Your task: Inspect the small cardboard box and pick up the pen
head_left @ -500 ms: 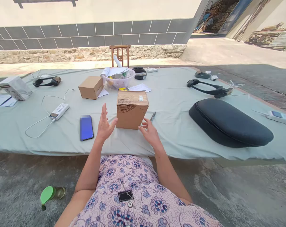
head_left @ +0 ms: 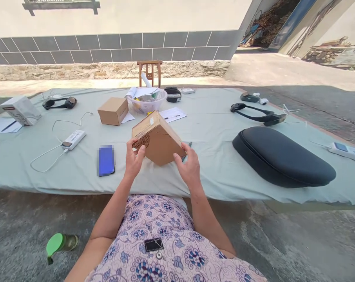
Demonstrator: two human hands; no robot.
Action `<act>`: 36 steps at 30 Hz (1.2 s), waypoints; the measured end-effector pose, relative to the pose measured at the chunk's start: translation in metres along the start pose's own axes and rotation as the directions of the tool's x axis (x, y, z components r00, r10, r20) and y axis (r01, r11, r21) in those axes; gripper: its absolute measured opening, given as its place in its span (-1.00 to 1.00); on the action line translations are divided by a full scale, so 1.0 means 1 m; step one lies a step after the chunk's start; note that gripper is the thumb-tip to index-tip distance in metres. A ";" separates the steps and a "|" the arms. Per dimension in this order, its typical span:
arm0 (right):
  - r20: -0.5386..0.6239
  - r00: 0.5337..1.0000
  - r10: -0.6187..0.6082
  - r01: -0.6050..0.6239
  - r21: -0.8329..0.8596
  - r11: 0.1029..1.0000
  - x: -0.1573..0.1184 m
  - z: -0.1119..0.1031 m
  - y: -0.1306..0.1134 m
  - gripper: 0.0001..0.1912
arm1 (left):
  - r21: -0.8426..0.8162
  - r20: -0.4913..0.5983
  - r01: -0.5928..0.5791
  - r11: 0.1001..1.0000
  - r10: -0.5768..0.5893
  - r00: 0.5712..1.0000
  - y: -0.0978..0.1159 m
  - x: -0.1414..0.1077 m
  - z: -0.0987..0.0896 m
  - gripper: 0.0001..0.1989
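Brown cardboard is pinched between thumb and fingers of the left hand and the right hand, at opposite sides of a scribbled box tilted over the pale tablecloth. Farther back stand another carton and a plastic basin.

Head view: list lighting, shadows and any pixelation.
In the head view, sunlit ground glares pale beyond the shaded tablecloth; a shadow edge crosses that ground at right; the cardboard box is darker on its near face than on top; coarse pixel blocks mask most of the phone.
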State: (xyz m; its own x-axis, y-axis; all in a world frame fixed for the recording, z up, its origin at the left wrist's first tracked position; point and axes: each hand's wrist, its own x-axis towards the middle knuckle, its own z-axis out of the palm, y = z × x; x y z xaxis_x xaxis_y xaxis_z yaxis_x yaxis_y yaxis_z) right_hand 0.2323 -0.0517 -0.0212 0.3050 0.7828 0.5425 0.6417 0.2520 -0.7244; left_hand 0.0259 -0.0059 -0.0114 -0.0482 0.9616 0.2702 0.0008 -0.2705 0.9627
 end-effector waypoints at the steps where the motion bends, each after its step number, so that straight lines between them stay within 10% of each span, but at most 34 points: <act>1: -0.021 0.998 -0.061 0.060 -0.041 0.997 0.001 -0.001 -0.006 -0.57 | 0.020 -0.010 0.073 0.997 -0.073 0.997 -0.005 0.001 -0.004 -0.57; 6: 0.067 0.980 -0.186 0.196 -0.219 0.956 0.001 0.011 -0.020 -0.76 | 0.323 -0.031 0.140 0.936 -0.138 0.990 -0.025 0.007 -0.018 -0.51; 13: 0.019 0.963 -0.268 0.258 -0.352 0.900 0.000 0.026 -0.020 -0.80 | 0.163 0.000 -0.048 0.985 0.048 0.999 -0.015 0.002 -0.006 -0.37; 23: -0.173 0.956 -0.236 0.134 -0.459 0.878 -0.001 0.050 -0.027 -0.49 | 0.498 -0.197 0.059 0.865 0.047 0.979 0.006 -0.012 0.013 -0.36; 31: -0.179 0.961 -0.211 0.175 -0.199 0.964 0.010 0.028 0.003 -0.69 | 0.478 -0.175 0.069 0.876 0.017 0.984 0.007 -0.009 0.013 -0.45; 36: -0.112 0.982 0.149 -0.122 0.220 0.968 0.017 0.010 0.027 -0.50 | 0.484 -0.164 0.073 0.872 0.009 0.986 0.006 -0.008 0.013 -0.45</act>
State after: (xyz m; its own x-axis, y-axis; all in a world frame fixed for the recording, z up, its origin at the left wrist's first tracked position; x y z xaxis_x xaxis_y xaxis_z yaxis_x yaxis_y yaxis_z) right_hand 0.2479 -0.0261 -0.0364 0.4739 0.7432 0.4723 0.4292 0.2734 -0.8608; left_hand 0.0395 -0.0142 -0.0075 -0.2115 0.9384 0.2732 0.4810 -0.1434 0.8649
